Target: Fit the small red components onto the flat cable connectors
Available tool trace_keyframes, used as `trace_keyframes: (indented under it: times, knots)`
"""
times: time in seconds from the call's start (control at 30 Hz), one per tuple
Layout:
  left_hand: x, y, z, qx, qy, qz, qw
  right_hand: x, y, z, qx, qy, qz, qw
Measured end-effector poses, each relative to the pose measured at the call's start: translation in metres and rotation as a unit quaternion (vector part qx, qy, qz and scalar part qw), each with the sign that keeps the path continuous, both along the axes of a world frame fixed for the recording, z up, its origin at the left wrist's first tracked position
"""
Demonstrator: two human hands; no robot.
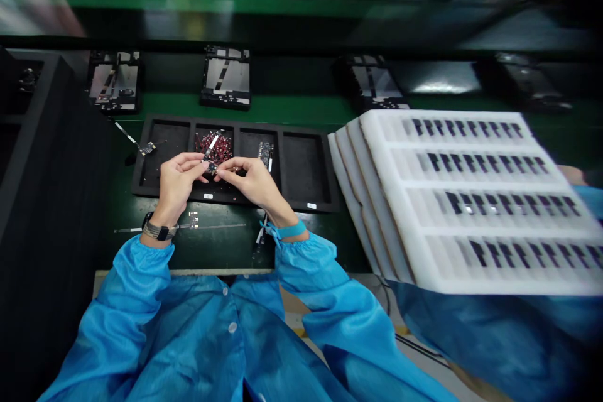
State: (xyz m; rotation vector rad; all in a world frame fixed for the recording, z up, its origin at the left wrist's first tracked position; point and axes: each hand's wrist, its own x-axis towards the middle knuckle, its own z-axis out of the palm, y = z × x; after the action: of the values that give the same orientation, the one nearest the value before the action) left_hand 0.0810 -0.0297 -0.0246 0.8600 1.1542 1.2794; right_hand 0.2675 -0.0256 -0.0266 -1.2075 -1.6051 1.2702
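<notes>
My left hand [178,181] pinches a small circuit board [210,167] that has a white-tipped flex strip [211,146] standing up from it. Opposite it, my right hand [252,181] has thumb and fingertips closed at the board's right edge; whatever is between them is too small to make out. Both hands are over a black compartment tray [221,200]. Just beyond the fingers, one compartment holds a pile of tiny red and black parts [222,143]. In the compartment to its right are more circuit boards [266,152].
A stack of white foam trays [409,226] with rows of dark parts rises at the right, beside another person's blue sleeve [588,201]. Loose boards with flex strips [193,221] lie before the tray. Several black device housings [226,78] line the back. A black partitioned rack [51,157] stands left.
</notes>
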Motion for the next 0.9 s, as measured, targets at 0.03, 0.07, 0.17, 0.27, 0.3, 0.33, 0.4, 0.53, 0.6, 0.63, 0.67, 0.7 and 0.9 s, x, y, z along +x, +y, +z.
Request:
trace_keyframes:
  times: [0.03,0.07,0.17,0.27,0.3,0.33,0.4,0.53,0.6,0.63,0.67,0.7,0.9]
  knots:
    - [0.000,0.000,0.000,-0.001,-0.002,0.000,1.000,0.000,0.000,0.001,0.005,-0.003,-0.004,1.000]
    - [0.000,0.000,0.000,-0.002,-0.003,0.000,1.000,0.000,-0.001,0.001,0.009,-0.005,-0.007,1.000]
    - [0.000,0.000,0.000,-0.003,-0.004,0.000,1.000,0.000,-0.001,0.003,0.017,-0.011,-0.010,1.000]
    - [-0.001,0.000,0.000,-0.003,0.000,-0.004,1.000,0.000,-0.001,0.004,0.015,-0.011,-0.007,1.000]
    - [-0.001,0.000,0.000,-0.004,0.001,-0.005,1.000,0.000,-0.001,0.004,0.016,-0.009,-0.007,1.000]
    - [-0.001,0.000,0.000,-0.005,0.000,-0.006,1.000,0.000,-0.001,0.003,0.016,-0.009,-0.007,1.000]
    - [0.000,0.000,0.000,-0.007,-0.005,-0.007,1.000,0.001,-0.001,0.002,0.018,-0.008,-0.008,1.000]
    - [0.002,-0.001,-0.001,-0.009,-0.009,-0.007,1.000,0.003,0.000,-0.001,0.016,-0.008,0.005,1.000]
    - [0.003,-0.001,0.000,-0.009,-0.003,-0.007,1.000,0.004,0.000,-0.003,0.015,-0.009,0.009,1.000]
    - [0.003,-0.001,0.000,-0.010,0.001,-0.007,1.000,0.004,0.001,-0.003,0.016,-0.010,0.008,1.000]
    - [0.003,-0.001,0.000,-0.011,0.006,-0.008,1.000,0.004,0.001,-0.004,0.016,-0.010,0.007,1.000]
    - [0.002,-0.001,0.000,-0.013,0.010,-0.010,1.000,0.005,0.002,-0.005,0.017,-0.008,0.007,1.000]
    - [-0.002,0.000,0.002,-0.025,0.018,-0.049,0.998,0.006,0.003,-0.007,0.014,0.022,0.020,0.999]
